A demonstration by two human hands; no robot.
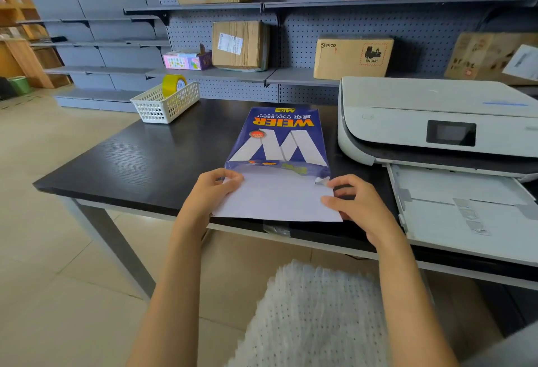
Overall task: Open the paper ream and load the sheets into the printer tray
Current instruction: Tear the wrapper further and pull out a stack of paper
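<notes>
A blue ream [278,139] lies flat on the dark surface [139,160], just left of the printer [431,122], its near end open. White sheets [276,197] stick out toward the person, over the surface's edge. The left hand [211,189] pinches the sheets' left corner; the right hand [353,200] grips their right edge. The tray [465,212] stands pulled out at right.
</notes>
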